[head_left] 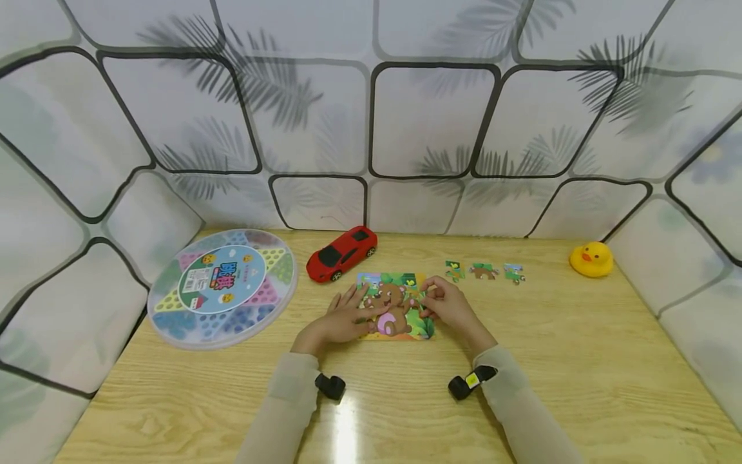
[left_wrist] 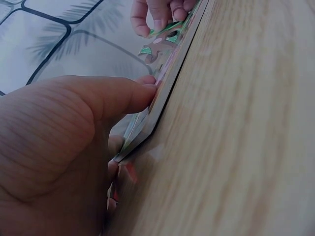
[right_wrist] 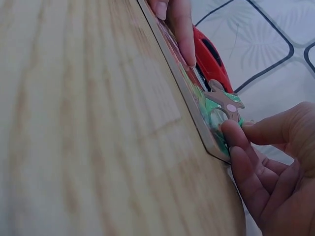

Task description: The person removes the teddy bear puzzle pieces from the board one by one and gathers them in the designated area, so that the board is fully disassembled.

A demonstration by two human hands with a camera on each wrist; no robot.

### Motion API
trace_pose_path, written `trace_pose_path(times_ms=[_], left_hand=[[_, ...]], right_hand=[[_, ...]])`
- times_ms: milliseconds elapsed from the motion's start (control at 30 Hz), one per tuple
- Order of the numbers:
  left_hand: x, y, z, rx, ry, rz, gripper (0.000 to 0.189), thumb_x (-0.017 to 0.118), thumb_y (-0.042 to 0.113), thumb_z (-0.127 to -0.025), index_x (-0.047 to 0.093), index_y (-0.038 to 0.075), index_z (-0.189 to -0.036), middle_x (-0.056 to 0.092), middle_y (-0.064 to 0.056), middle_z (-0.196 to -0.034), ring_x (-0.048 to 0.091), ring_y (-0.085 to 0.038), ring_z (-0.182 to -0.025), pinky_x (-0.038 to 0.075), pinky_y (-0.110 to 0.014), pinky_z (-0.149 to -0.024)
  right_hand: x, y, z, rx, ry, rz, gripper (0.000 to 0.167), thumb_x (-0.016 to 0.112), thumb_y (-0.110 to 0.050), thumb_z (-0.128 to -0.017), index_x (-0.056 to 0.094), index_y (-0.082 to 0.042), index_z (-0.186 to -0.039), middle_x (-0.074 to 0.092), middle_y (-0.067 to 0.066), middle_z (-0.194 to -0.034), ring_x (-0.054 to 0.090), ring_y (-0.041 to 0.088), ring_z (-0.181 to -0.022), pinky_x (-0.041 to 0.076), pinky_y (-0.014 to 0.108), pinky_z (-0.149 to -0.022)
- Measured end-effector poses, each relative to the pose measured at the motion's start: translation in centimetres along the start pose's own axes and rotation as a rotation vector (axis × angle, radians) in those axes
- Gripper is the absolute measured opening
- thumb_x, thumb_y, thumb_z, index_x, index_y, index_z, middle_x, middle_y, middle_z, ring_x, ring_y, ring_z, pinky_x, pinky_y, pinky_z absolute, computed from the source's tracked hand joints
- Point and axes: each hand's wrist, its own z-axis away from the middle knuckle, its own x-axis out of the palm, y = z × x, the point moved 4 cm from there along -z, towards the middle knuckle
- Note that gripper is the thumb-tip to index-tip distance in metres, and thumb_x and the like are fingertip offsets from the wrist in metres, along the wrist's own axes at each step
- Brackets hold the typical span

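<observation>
A jigsaw puzzle [head_left: 394,322] with a brown bear picture lies flat on the table. My left hand [head_left: 343,322] rests on its left side, fingers spread and extended. In the left wrist view, the thumb of the left hand [left_wrist: 54,128] presses the puzzle near its edge. Over the right side, my right hand [head_left: 451,310] pinches a puzzle piece between thumb and index finger. The right wrist view shows this brown and green puzzle piece [right_wrist: 229,106] standing tilted above the board's surface, at the fingertips of the right hand [right_wrist: 278,169].
Three loose pieces [head_left: 484,271] lie in a row to the puzzle's right. Behind it stands a red toy car [head_left: 342,254]. A round board game box [head_left: 223,287] sits at the left, and a yellow rubber duck [head_left: 592,260] at the far right. Patterned fabric walls [head_left: 429,122] border the table.
</observation>
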Motion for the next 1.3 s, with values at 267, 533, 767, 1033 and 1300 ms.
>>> trace_pose_path(times_ms=[267,533,767,1033,1300], left_hand=[[0.0,-0.2,-0.2,0.001,0.005,-0.015,0.045,0.045,0.035,-0.099,0.040,0.031,-0.144,-0.006,-0.012,-0.158,-0.013,-0.035,-0.143,-0.010,-0.054,-0.111],[0.0,-0.2,-0.4,0.003,-0.001,-0.012,0.046,0.045,0.036,-0.099,0.039,0.033,-0.145,-0.007,-0.011,-0.158,-0.014,-0.033,-0.143,-0.010,-0.053,-0.111],[0.0,-0.2,-0.3,-0.001,-0.004,-0.017,0.046,0.045,0.036,-0.099,0.039,0.033,-0.144,-0.007,-0.011,-0.158,-0.015,-0.032,-0.143,-0.010,-0.053,-0.111],[0.2,-0.3,-0.2,-0.002,0.002,-0.013,0.046,0.045,0.036,-0.099,0.039,0.033,-0.144,-0.006,-0.012,-0.158,-0.013,-0.033,-0.143,-0.009,-0.054,-0.111],[0.1,-0.3,-0.2,0.000,0.001,-0.005,0.046,0.046,0.037,-0.099,0.040,0.034,-0.144,-0.007,-0.011,-0.158,-0.015,-0.033,-0.142,-0.010,-0.054,-0.111]], right_hand=[[0.0,-0.3,-0.3,-0.012,0.001,0.034,0.016,0.056,-0.001,-0.093,0.051,-0.002,-0.109,0.058,0.013,-0.082,0.065,0.016,-0.059,0.052,0.027,-0.052],[-0.4,0.2,-0.7,-0.005,-0.015,-0.018,0.023,0.056,-0.006,-0.095,0.054,0.002,-0.116,0.064,0.014,-0.085,0.063,0.016,-0.057,0.052,0.026,-0.051],[-0.4,-0.7,-0.1,0.000,-0.029,-0.081,0.025,0.057,-0.002,-0.093,0.056,0.008,-0.116,0.064,0.018,-0.085,0.063,0.019,-0.058,0.052,0.028,-0.052],[-0.4,0.0,-0.2,0.000,-0.020,-0.093,0.026,0.060,-0.007,-0.092,0.059,0.007,-0.114,0.066,0.011,-0.084,0.063,0.013,-0.058,0.052,0.025,-0.053],[-0.7,-0.6,0.4,-0.023,-0.065,-0.150,0.030,0.059,-0.002,-0.092,0.055,0.013,-0.117,0.062,0.014,-0.089,0.064,0.014,-0.062,0.053,0.023,-0.056]])
